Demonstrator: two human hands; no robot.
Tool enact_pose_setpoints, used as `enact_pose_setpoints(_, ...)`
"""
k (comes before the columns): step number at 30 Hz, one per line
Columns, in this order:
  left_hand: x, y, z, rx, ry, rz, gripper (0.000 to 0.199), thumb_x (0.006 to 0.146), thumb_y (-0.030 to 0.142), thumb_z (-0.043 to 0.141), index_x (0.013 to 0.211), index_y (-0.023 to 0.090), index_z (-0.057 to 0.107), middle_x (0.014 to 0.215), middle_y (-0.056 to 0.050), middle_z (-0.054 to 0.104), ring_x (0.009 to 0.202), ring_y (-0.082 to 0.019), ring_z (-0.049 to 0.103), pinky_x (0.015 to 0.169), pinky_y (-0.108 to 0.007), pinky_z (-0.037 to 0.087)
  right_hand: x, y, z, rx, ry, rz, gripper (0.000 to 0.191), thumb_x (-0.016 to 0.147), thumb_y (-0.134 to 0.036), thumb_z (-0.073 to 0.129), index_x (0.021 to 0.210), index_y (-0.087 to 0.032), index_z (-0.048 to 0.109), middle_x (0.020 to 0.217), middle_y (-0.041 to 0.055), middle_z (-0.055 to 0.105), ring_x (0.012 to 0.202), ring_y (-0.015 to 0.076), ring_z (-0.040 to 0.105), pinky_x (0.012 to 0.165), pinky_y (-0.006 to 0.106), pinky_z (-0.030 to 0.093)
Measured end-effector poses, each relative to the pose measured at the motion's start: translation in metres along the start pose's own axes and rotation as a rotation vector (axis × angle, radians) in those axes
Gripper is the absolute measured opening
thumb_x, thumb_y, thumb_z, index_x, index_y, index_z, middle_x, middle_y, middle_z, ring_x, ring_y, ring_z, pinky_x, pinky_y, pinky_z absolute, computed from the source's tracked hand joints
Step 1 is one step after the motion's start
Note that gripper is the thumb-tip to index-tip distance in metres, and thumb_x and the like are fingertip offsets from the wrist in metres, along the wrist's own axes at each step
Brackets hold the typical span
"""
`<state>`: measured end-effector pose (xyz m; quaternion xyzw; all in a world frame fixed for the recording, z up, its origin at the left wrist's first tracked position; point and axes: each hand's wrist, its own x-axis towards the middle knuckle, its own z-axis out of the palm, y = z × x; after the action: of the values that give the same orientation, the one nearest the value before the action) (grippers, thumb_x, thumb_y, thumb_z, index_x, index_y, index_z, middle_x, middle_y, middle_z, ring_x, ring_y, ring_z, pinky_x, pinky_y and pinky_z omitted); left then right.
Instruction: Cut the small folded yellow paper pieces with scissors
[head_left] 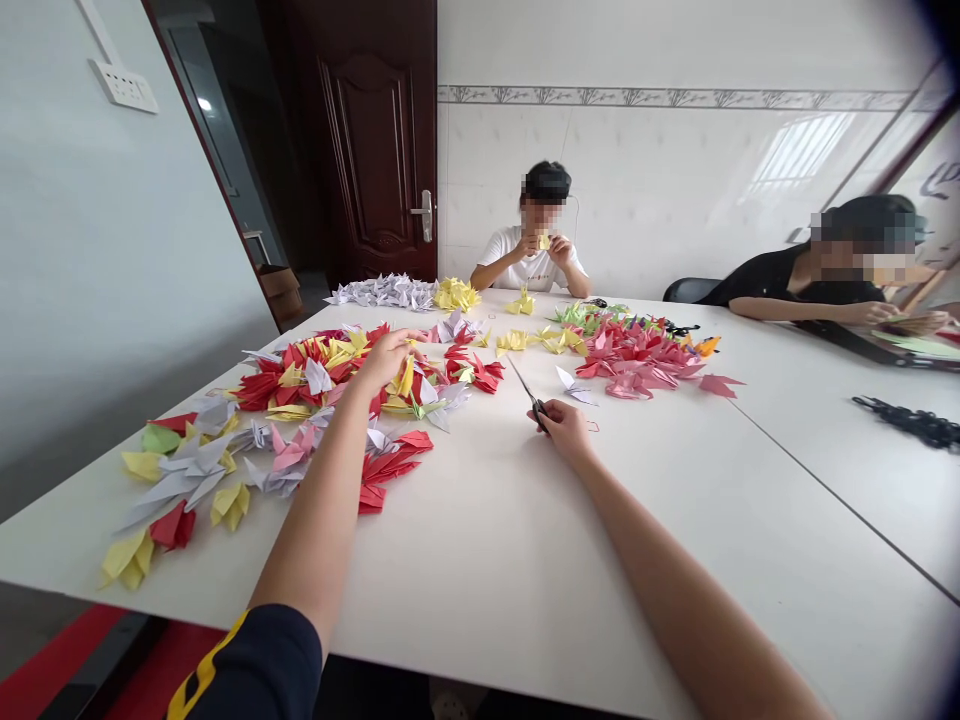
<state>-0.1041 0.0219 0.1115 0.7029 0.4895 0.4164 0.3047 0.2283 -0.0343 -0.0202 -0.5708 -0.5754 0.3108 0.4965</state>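
My right hand [564, 430] grips a pair of black-handled scissors [529, 394], with the thin blades pointing up and left across the white table [480, 590]. My left hand [382, 362] hovers over a heap of red, yellow and lilac origami cranes [322, 378], close to a yellow crane [406, 380]. Whether its fingers hold anything is hidden. A pink and red crane pile [634, 358] lies beyond the scissors. One small white crane [574, 385] rests just past my right hand.
More cranes lie at the table's left edge, with lilac and yellow heaps [397, 293] at the far end. A seated person [529, 255] handles yellow paper across the table. Another person [817, 285] sits at the right beside a dark crane string [911, 421].
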Motion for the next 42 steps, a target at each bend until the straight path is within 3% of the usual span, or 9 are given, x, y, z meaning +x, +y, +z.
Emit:
enact_pose_setpoints(4,-0.003,0.012,0.073,-0.278,-0.073,0.042,0.024,0.086,0.026,0.051,0.101,0.019,0.069,0.077,-0.004,0.066,0.05,-0.011,0.048,0.052,-0.022,0.037,-0.009,-0.014,0.021,0.394,-0.162,0.066,0.044,0.067,-0.059,0.075,0.08,-0.021,0.055,0.075,0.0041,0.069,0.057,0.0156,0.062,0.051,0.025,0.044)
enact_pose_setpoints(8,-0.028,0.013,0.151,-0.354,-0.017,0.103,0.021,0.086,0.021,0.05,0.094,0.019,0.069,0.071,-0.003,0.063,0.062,-0.014,0.054,0.062,-0.023,0.041,-0.019,-0.025,0.038,0.56,-0.31,0.127,0.043,0.072,-0.055,0.075,0.09,-0.022,0.056,0.086,0.0034,0.069,0.067,0.0169,0.068,0.058,0.028,0.053)
enact_pose_setpoints(11,-0.047,0.007,0.182,-0.317,0.071,0.147,0.026,0.089,0.018,0.045,0.096,0.021,0.069,0.078,-0.004,0.065,0.073,-0.016,0.059,0.073,-0.025,0.044,-0.022,-0.028,0.04,0.631,-0.33,0.139,0.041,0.07,-0.048,0.08,0.091,-0.022,0.057,0.078,-0.001,0.063,0.063,0.0149,0.065,0.061,0.03,0.056)
enact_pose_setpoints(15,-0.054,-0.003,0.184,-0.297,0.171,0.186,0.019,0.089,0.02,0.05,0.098,0.022,0.066,0.096,-0.006,0.067,0.087,-0.017,0.06,0.083,-0.028,0.045,-0.022,-0.029,0.038,0.65,-0.308,0.157,0.04,0.064,-0.04,0.084,0.084,-0.022,0.055,0.078,-0.0017,0.063,0.065,0.0158,0.066,0.065,0.033,0.058)
enact_pose_setpoints(20,-0.051,-0.014,0.183,-0.136,0.132,0.262,0.021,0.092,0.028,0.049,0.108,0.021,0.06,0.11,-0.008,0.062,0.099,-0.02,0.058,0.089,-0.033,0.048,-0.02,-0.025,0.04,0.714,-0.263,0.124,0.037,0.066,-0.039,0.084,0.082,-0.022,0.055,0.079,-0.0014,0.062,0.074,0.0174,0.067,0.072,0.036,0.059)
enact_pose_setpoints(23,-0.05,-0.021,0.188,-0.024,0.125,0.194,0.03,0.092,0.039,0.052,0.115,0.02,0.056,0.115,-0.011,0.058,0.093,-0.02,0.059,0.087,-0.035,0.049,-0.018,-0.023,0.04,0.748,-0.234,0.107,0.035,0.064,-0.035,0.085,0.081,-0.022,0.057,0.082,-0.0013,0.063,0.079,0.018,0.066,0.075,0.038,0.059)
enact_pose_setpoints(32,-0.046,-0.029,0.181,-0.006,-0.013,0.087,0.045,0.097,0.056,0.033,0.099,0.02,0.06,0.088,-0.006,0.068,0.081,-0.019,0.063,0.076,-0.031,0.048,-0.017,-0.021,0.036,0.685,-0.201,0.08,0.039,0.06,-0.031,0.085,0.088,-0.023,0.058,0.1,0.004,0.07,0.088,0.022,0.067,0.078,0.04,0.058)
enact_pose_setpoints(36,-0.045,-0.029,0.181,-0.026,0.018,0.067,0.046,0.095,0.058,0.036,0.098,0.019,0.061,0.082,-0.006,0.068,0.08,-0.019,0.065,0.074,-0.03,0.048,-0.018,-0.023,0.036,0.627,-0.247,0.06,0.042,0.057,-0.029,0.084,0.09,-0.022,0.06,0.107,0.0049,0.07,0.089,0.0216,0.068,0.081,0.039,0.058)
enact_pose_setpoints(42,-0.041,-0.035,0.181,-0.049,0.054,0.05,0.041,0.095,0.053,0.039,0.092,0.019,0.062,0.084,-0.005,0.068,0.082,-0.019,0.064,0.074,-0.029,0.048,-0.018,-0.022,0.035,0.628,-0.171,0.066,0.039,0.056,-0.025,0.081,0.086,-0.022,0.057,0.122,0.0073,0.066,0.085,0.0193,0.068,0.077,0.04,0.059)
